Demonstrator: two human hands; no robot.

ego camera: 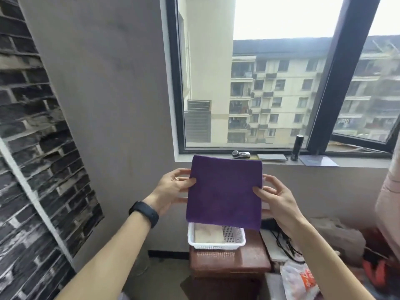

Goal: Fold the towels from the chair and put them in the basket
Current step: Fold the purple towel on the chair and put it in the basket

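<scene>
**Item:** towel (225, 191), purple, one piece.

**Place:** Held in the air at chest height in front of the windowsill (281, 162). It hangs above the basket (216, 245) and touches neither the basket nor the desk (229, 262).

**Look:** Folded to a near square, held upright with its flat face to the camera. The top edge is straight and the sides are even. The bottom right corner hangs a little lower than the left. The pile is short, plush and matt, with no loose flap on the near face. The number of layers cannot be told from the front.

**Grip:**
- The left hand (173, 187) pinches the towel's left edge, thumb on the front face and fingers behind.
- The right hand (277, 200) pinches the right edge the same way, thumb on the front and fingers partly hidden behind the cloth.
- A dark wristband (144, 213) sits on the left wrist.

**Basket:** White plastic mesh, standing on the low brown desk below the towel. A pale folded towel (207, 233) lies in its left part, and bare mesh shows to the right of it.

**Step in hand, as judged:** The folding of this piece looks finished or nearly so, and it is being held ready over the basket.

**Next move calls for:**
- Tip the towel flat and lower it with both edges held so the layers do not slip.
- Set it on or beside the pale towel.
- Let go only once it rests inside the rim.

**Note:** The chair cannot be made out with any certainty, so the number of towels left is unknown.
</scene>
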